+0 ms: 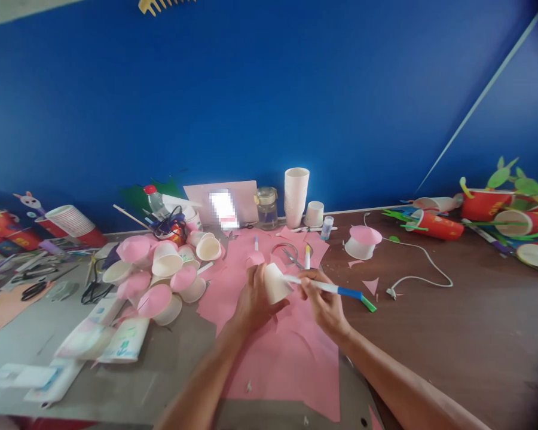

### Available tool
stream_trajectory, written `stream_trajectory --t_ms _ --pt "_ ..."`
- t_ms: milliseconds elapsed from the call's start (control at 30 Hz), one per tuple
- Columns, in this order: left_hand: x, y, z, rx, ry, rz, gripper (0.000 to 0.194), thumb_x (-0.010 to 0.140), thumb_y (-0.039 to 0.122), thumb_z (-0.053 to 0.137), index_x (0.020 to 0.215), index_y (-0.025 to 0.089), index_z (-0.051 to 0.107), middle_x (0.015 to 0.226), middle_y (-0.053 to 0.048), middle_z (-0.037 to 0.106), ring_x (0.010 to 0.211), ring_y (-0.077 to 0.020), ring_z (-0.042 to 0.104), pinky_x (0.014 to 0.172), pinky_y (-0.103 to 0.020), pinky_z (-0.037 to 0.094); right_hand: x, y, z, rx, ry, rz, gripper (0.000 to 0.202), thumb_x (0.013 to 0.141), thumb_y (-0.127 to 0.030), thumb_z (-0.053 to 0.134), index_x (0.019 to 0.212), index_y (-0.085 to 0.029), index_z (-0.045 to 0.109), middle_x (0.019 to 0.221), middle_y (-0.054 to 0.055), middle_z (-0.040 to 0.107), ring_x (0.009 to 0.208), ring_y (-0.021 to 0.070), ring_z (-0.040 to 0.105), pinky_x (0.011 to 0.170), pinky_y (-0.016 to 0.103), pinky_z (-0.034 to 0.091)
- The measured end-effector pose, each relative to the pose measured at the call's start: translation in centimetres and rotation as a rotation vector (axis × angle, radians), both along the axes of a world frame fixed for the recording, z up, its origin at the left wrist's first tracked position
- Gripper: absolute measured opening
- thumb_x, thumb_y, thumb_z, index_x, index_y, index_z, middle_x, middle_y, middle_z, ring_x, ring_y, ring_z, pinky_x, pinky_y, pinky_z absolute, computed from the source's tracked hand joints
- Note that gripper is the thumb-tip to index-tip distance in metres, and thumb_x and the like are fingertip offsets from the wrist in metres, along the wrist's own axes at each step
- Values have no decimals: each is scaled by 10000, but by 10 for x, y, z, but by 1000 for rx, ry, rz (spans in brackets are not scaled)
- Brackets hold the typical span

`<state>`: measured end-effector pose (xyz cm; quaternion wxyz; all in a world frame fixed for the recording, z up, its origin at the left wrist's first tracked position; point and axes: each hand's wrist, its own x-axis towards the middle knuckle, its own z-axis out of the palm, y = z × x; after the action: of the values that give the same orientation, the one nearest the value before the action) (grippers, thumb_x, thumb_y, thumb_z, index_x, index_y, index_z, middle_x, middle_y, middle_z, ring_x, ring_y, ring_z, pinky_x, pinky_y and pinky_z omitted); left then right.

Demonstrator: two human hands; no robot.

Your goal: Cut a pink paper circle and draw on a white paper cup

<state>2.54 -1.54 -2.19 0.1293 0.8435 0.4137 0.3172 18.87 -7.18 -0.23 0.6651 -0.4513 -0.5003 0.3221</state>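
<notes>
Fingers of my left hand are wrapped round a white paper cup, tilted above the pink paper. My right hand grips a white marker with a blue end. The marker's other end points at the cup's side; I cannot tell whether it touches. A green piece shows just beyond the blue end. Behind the hands, scissors and a yellow-capped marker lie on the pink paper. The screen of a phone is lit against a pink board.
Several white cups with pink paper discs are heaped on the left, near tissue packs. A tall cup stack, glass jar and glue stick stand at the back. One pink-topped cup and a white cable lie right.
</notes>
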Motion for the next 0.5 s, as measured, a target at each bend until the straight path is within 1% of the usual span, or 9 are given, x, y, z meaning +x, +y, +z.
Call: stream_trajectory --t_ms 100,167,233,300,400,433,500 --pt "-3 0 1 -73 40 -68 897 729 556 627 1406 186 170 1241 -192 476 1089 -341 551 752 -451 531 5 4 0 45 36 -128 246 913 -407 473 1005 -204 580 650 -6 550 593 141 500 569 272 414" --pt "-5 0 3 -129 61 -103 880 754 585 581 1421 180 175 1209 -178 523 993 -305 593 761 -447 521 7 6 -2 56 35 -148 273 926 -411 444 1080 -214 555 687 -1 584 579 136 501 565 273 421" --pt "-6 0 4 -155 76 -136 892 753 639 542 1425 172 186 1162 -165 560 928 -288 605 768 -454 511 8 6 -5 42 -2 -137 280 933 -403 430 1120 -225 539 688 -7 602 522 125 472 528 266 411" --pt "-7 1 5 -138 70 -161 930 730 706 508 1418 157 208 1160 -176 556 956 -304 590 783 -466 500 8 4 -8 30 -96 -126 269 933 -374 434 1135 -232 542 674 -13 608 489 121 457 532 272 415" --pt "-9 3 6 -81 32 -168 973 700 784 437 1408 146 238 1237 -208 487 1053 -324 541 799 -458 493 8 3 -12 48 -258 -106 260 924 -297 457 1160 -239 548 645 -15 606 516 139 510 602 298 451" --pt "-10 3 7 -64 20 -166 970 702 797 407 1405 149 247 1258 -211 462 1041 -312 541 790 -446 496 8 3 -13 71 -307 -102 270 921 -266 454 1175 -241 542 637 -14 604 539 150 534 623 307 462" --pt "-13 3 10 -30 -11 -146 914 734 796 334 1388 159 287 1237 -197 457 921 -256 560 743 -414 501 10 5 -14 117 -421 -114 316 908 -202 442 1214 -242 510 655 -5 615 597 170 576 661 327 477"
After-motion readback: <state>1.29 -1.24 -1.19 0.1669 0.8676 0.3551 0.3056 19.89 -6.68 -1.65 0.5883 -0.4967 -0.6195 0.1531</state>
